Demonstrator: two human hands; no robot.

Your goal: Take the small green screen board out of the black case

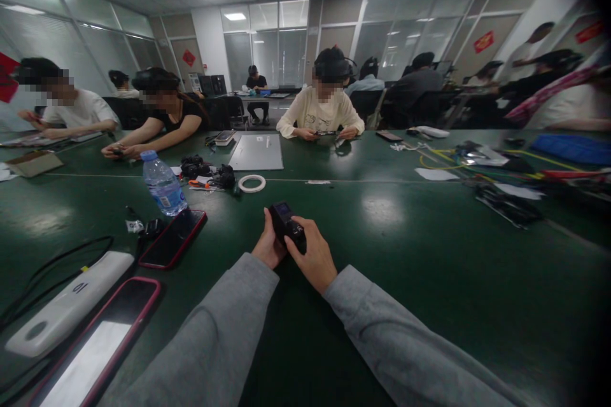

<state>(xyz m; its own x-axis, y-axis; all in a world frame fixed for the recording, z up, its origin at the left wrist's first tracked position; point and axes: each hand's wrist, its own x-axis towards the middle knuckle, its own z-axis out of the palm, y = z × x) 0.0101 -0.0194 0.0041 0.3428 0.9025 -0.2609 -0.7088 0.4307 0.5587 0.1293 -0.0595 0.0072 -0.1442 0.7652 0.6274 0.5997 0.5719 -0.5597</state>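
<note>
A small black device (282, 211) with a little screen at its upper end is held between my hands above the green table (382, 254). My left hand (268, 243) grips it from the left side, thumb along its edge. Around its lower right part is my right hand (312, 254), with the thumb and forefinger on its face near the buttons. The lower end of the device is partly hidden by my right fingers.
To the left are a water bottle (163, 186), two red-edged phones (174, 240) (102, 346) and a white device (71, 305) with black cables. Beyond lie a white tape ring (252, 184) and a silver laptop (256, 152). Cables (506, 203) lie at the right; several people sit around.
</note>
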